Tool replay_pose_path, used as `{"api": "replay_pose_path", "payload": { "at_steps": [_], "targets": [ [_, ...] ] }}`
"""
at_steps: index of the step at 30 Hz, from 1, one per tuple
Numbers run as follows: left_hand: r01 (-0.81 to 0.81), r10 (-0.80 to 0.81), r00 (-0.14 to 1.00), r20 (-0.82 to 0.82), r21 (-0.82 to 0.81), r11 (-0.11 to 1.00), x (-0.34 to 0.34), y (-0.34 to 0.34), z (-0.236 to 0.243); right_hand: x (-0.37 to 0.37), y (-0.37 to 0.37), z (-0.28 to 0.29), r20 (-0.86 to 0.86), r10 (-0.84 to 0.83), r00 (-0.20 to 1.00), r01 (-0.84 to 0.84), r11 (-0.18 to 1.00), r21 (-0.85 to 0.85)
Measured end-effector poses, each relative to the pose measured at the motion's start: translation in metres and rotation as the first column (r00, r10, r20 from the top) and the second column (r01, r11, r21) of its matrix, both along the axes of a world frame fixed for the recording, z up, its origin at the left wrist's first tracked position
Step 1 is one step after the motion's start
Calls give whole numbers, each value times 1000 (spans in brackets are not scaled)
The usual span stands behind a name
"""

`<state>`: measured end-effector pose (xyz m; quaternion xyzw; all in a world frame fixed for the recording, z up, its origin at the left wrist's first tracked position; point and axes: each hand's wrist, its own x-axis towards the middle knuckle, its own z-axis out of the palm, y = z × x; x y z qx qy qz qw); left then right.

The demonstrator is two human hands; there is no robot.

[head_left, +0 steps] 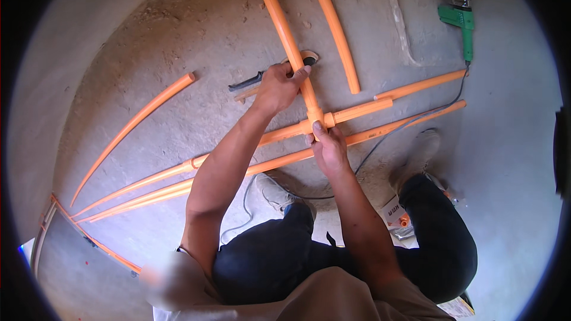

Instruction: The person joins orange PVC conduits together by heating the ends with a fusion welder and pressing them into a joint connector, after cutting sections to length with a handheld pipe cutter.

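Observation:
A long orange pipe (278, 18) runs from the far edge toward me and ends in an orange tee fitting (314, 122). My left hand (276, 88) is closed round this pipe a little above the fitting. With its thumb on top, my right hand (330, 150) grips the tee at its near side. Out of the fitting's two sides comes a crosswise orange pipe (279, 135), lying left and right above the floor. Just under it, another long orange pipe (372, 134) passes close to my right hand.
Loose orange pipes (334, 30) lie about on the concrete floor (220, 35). A green corded tool (464, 21) rests at the far right, its dark cord (380, 142) trailing past my feet. A black-handled tool (245, 82) lies beyond my left hand. A bag with orange fittings (403, 219) sits near my right leg.

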<state>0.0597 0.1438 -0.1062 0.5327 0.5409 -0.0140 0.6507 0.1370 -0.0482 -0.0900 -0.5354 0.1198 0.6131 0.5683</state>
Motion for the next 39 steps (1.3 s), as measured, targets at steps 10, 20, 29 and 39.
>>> {"api": "replay_pose_path", "payload": {
  "at_steps": [10,20,29,39],
  "targets": [
    [-36,36,999,17,13,999,-2,-2,-3,-1,5,3,-33,-42,999,42,999,-14],
    [-44,44,999,18,-40,998,0,-1,-2,-4,12,3,-30,-120,992,119,993,-20],
    [-107,107,993,41,-14,994,-1,-7,-7,-4,15,5,-64,-127,990,125,991,-41],
    [-78,83,995,58,-88,993,-4,-5,-12,-4,13,0,-67,-126,990,126,992,-8]
  ]
}}
